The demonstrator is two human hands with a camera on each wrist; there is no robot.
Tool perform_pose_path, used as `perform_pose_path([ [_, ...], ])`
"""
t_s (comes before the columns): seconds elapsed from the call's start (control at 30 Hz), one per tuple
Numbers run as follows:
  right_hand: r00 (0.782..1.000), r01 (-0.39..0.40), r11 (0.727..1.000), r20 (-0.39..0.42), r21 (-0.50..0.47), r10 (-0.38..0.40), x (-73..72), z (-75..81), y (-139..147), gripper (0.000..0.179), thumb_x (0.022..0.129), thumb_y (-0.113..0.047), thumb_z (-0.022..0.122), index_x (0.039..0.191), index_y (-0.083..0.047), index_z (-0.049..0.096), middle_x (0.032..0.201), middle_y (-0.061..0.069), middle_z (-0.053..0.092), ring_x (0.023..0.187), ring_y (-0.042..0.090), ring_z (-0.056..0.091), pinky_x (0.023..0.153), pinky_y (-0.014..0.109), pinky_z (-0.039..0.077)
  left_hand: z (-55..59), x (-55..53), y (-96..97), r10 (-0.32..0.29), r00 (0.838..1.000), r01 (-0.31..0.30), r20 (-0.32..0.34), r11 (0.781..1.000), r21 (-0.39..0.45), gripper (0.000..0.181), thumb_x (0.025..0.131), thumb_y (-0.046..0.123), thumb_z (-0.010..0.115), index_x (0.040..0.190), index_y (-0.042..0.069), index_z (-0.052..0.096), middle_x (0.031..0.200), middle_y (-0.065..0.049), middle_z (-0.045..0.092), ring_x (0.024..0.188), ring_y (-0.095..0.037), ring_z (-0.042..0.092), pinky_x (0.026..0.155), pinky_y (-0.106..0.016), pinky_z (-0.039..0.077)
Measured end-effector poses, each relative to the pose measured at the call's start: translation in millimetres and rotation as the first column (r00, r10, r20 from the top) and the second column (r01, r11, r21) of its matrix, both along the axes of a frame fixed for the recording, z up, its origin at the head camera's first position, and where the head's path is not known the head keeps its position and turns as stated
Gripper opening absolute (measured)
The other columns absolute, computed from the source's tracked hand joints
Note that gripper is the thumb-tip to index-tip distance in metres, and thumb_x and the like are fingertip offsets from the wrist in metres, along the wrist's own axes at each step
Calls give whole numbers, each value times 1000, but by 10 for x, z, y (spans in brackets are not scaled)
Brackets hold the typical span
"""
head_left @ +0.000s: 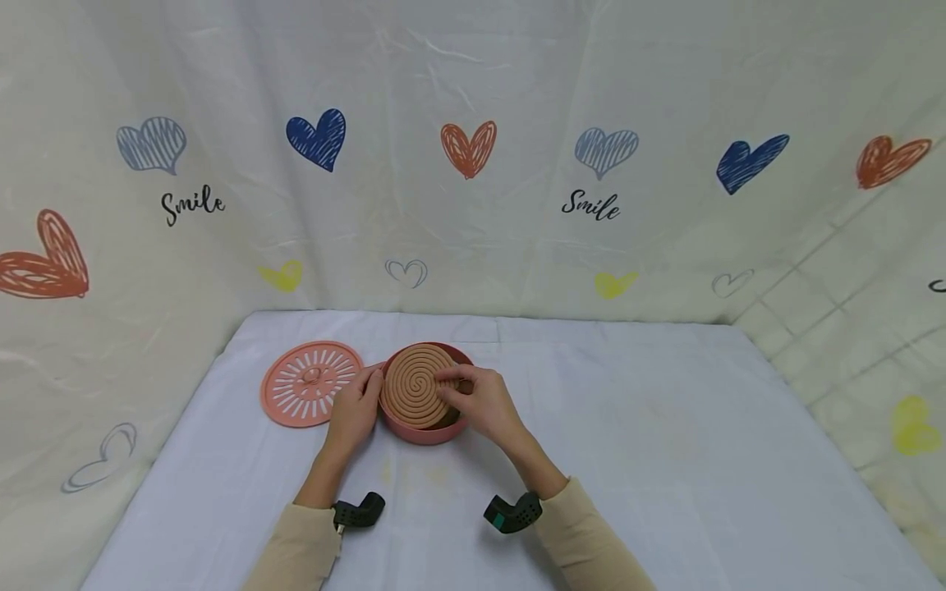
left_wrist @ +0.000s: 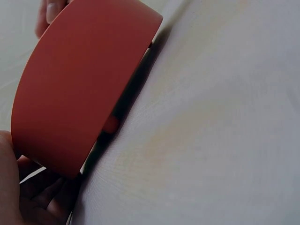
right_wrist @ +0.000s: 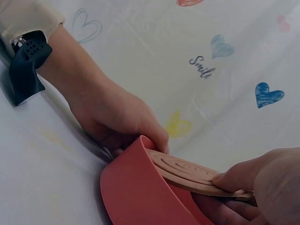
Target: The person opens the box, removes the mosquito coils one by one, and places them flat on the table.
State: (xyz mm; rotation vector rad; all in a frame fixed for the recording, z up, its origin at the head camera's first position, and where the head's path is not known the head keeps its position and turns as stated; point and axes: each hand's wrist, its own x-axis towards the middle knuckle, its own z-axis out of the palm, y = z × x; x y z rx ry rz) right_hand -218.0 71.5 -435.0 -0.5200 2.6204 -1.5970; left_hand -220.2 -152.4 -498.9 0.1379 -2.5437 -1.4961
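A tan mosquito coil [head_left: 416, 386], wound in a flat spiral, lies tilted within the mouth of a round red holder [head_left: 423, 436]. My right hand [head_left: 484, 402] pinches the coil's right edge between thumb and fingers, as the right wrist view also shows. On the holder's left side, my left hand [head_left: 356, 410] grips its wall, thumb at the rim and fingers low on the outside. In the left wrist view the holder's outer wall [left_wrist: 89, 79] hides most of the coil, and a small round foot shows under it.
Left of the holder lies a pink slotted lid [head_left: 277, 394] with a knob in its middle, close to my left hand. A white cloth [head_left: 636, 443] covers the table. Behind it hangs a pale curtain [head_left: 517, 238] printed with hearts.
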Motion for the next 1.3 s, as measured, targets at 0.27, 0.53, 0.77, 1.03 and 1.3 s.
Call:
perform_pose_path([
  [0.27,1000,2,1000,9,-5,-2,-1,3,3,20,90,-7,73,109,-9,76,106,7,76,81,9,65,68,18,57,-15,-15,2,-5,1000,5,9,1000,2,48,107,43,40,135,12,62,134,-11,66,131,-27,59,110,-49,47],
  [0.53,1000,16,1000,2,2,-16,-14,10,14,19,90,-7,72,109,-10,75,104,8,75,81,10,65,68,18,56,-14,-28,-6,-9,1000,9,10,1000,4,48,107,44,40,136,12,62,135,-11,66,132,-26,58,111,-49,46],
  [0.77,1000,20,1000,-1,-10,-20,-23,27,50,19,90,-7,72,108,-9,75,103,9,76,82,11,66,68,20,57,-19,-15,-7,-10,1000,10,17,1000,10,50,106,47,40,135,13,62,134,-10,66,132,-26,58,110,-50,46],
  [1.03,999,49,998,19,-27,-49,-40,50,76,19,90,-7,73,108,-10,76,109,8,75,89,13,68,73,22,59,-27,-7,-9,-9,1000,9,13,1000,5,49,106,47,39,135,14,62,134,-10,66,131,-27,59,110,-51,46],
  [1.3,998,66,997,1,-30,-66,-67,48,117,20,90,-8,73,109,-12,76,108,5,75,88,12,66,72,20,57,-28,-10,-4,-2,1000,2,10,1000,6,48,106,46,40,134,14,63,133,-10,67,130,-26,59,109,-51,47],
])
